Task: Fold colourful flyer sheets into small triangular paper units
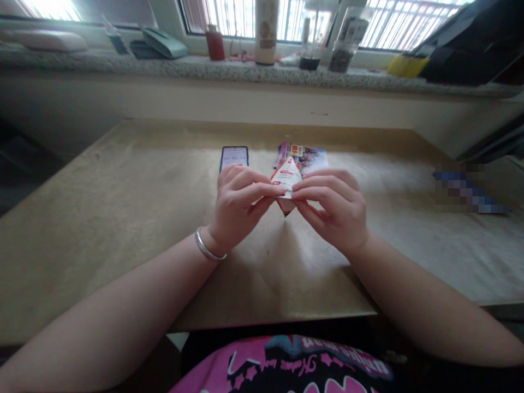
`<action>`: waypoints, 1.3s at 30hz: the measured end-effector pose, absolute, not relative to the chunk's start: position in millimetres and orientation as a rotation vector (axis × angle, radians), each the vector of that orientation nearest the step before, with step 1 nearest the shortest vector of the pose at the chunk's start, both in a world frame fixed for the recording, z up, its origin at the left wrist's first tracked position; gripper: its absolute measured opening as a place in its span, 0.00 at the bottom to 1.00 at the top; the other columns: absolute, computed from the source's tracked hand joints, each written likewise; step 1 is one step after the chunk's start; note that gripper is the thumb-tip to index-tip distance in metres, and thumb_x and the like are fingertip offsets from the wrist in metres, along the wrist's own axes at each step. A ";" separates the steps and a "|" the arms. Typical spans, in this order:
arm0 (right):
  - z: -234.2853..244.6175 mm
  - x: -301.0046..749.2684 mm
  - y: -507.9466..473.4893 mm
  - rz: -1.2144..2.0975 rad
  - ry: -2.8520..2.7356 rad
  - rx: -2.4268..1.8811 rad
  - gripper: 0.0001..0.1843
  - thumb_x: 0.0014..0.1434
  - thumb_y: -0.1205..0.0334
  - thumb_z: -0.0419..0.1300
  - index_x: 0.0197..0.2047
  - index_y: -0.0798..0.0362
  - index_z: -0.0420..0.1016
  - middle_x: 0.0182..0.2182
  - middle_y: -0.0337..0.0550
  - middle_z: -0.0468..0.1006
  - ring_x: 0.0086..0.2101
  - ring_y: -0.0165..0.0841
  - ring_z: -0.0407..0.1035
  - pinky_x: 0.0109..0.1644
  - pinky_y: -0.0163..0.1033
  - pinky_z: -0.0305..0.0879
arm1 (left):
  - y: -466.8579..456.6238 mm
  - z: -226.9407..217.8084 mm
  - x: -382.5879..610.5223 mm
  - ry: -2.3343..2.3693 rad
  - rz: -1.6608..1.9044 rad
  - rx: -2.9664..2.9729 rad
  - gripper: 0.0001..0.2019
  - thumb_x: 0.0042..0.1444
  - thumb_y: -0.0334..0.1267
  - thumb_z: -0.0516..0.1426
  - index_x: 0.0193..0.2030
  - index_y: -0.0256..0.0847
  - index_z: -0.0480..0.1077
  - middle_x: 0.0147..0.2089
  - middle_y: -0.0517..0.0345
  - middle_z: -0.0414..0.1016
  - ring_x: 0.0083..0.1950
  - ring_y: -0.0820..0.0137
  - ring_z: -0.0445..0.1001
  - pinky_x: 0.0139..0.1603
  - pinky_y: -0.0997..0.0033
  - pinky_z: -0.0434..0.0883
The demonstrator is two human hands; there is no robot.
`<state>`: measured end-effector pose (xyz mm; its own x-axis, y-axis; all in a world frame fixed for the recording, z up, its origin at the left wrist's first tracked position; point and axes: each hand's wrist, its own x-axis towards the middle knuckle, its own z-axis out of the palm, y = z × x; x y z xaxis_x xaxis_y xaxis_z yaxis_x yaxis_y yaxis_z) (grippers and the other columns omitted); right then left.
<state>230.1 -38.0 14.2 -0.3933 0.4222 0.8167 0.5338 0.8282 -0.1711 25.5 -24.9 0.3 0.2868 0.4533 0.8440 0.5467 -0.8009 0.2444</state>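
Between my two hands is a folded piece of printed paper [287, 176], white with red print, held above the table. It comes to a point at the top, and a second point shows below my fingers. My left hand [243, 199], with a silver bangle on its wrist, pinches the paper's left side. On the right side, the thumb and fingers of my right hand [333, 204] pinch the same paper. The fingertips nearly meet at its lower middle fold. Behind the paper lie colourful printed leaflets [313, 158], partly covered by it and my right hand.
A phone [234, 156] with a lit screen lies beyond my left hand on the table [164, 185]. A blurred blue strip-like item [470, 192] is at the right. Bottles, including a red one [215, 43], line the stone windowsill [172, 66] at the back.
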 end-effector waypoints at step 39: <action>13.2 220.1 -26.4 0.147 -1.882 -0.679 0.03 0.57 0.66 0.60 0.33 0.48 0.72 0.31 0.39 0.78 0.36 0.33 0.72 0.44 0.44 0.67 | -18.5 -10.5 31.5 -1.044 -1.736 -2.548 0.03 0.60 0.37 0.59 0.37 0.43 0.74 0.37 0.58 0.79 0.42 0.69 0.74 0.47 0.64 0.69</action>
